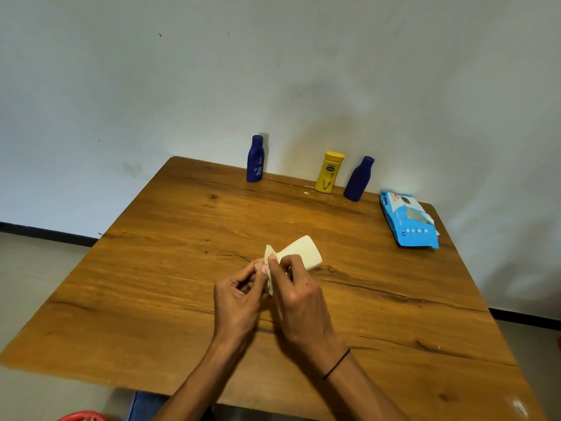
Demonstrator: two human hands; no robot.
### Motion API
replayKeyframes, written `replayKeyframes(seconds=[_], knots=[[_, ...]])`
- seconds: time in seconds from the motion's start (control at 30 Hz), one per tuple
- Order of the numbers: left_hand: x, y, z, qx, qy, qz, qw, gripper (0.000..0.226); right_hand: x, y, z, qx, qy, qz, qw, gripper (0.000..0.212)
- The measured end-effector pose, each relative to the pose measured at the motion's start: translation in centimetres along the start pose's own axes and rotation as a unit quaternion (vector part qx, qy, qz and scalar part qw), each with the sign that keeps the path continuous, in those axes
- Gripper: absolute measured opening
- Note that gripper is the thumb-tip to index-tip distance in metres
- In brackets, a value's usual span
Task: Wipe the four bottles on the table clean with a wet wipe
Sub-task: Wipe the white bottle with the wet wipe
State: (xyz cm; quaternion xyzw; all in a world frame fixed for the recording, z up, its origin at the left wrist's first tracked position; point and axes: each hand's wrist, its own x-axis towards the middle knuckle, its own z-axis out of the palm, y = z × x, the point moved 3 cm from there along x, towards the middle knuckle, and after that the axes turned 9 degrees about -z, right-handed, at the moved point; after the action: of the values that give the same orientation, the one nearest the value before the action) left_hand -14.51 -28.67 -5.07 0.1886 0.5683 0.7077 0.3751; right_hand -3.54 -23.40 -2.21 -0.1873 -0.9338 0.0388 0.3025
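Note:
Over the middle of the wooden table [145,268] I hold a cream bottle [305,252] on its side, its base pointing away to the right. My left hand [239,299] pinches its cap end. A white wet wipe [269,253] is wrapped over the bottle's neck, and my right hand [299,296] grips the bottle through it. Three more bottles stand upright along the far edge by the wall: a dark blue bottle [255,159] on the left, a yellow bottle [328,172] in the middle, and a second dark blue bottle [358,179] to its right.
A blue pack of wet wipes [408,220] lies near the table's far right corner with its flap open. A grey wall rises directly behind the table. Part of a red object [82,416] shows on the floor at the bottom left.

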Motion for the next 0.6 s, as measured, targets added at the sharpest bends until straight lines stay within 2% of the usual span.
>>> replayKeyframes(seconds=[0.07, 0.17, 0.27, 0.33, 0.5, 0.6], knots=[[-0.2, -0.2, 0.0, -0.037, -0.005, -0.033, 0.999, 0.018, -0.6, 1.0, -0.2, -0.011, 0.001, 0.011, 1.000, 0.058], [-0.2, 0.0, -0.3, -0.050, -0.005, -0.042, 0.998, 0.015, -0.3, 3.7, -1.5, -0.034, 0.015, 0.087, 0.996, 0.072], [-0.1, 0.2, 0.0, -0.042, -0.004, -0.041, 0.998, 0.016, 1.4, 4.9, -2.5, -0.049, 0.041, 0.143, 0.988, 0.057], [0.1, 0.3, 0.5, -0.045, 0.001, -0.045, 0.998, 0.017, 2.1, 3.6, -2.4, -0.053, 0.039, 0.122, 0.990, 0.055], [0.2, 0.4, 0.6, -0.053, 0.015, -0.042, 0.998, 0.021, 0.3, -0.3, -1.2, -0.013, -0.011, -0.045, 0.999, 0.063], [0.0, 0.5, 0.4, -0.082, 0.011, -0.058, 0.995, 0.017, -0.8, 1.7, -2.0, -0.024, 0.002, -0.028, 0.999, 0.070]])
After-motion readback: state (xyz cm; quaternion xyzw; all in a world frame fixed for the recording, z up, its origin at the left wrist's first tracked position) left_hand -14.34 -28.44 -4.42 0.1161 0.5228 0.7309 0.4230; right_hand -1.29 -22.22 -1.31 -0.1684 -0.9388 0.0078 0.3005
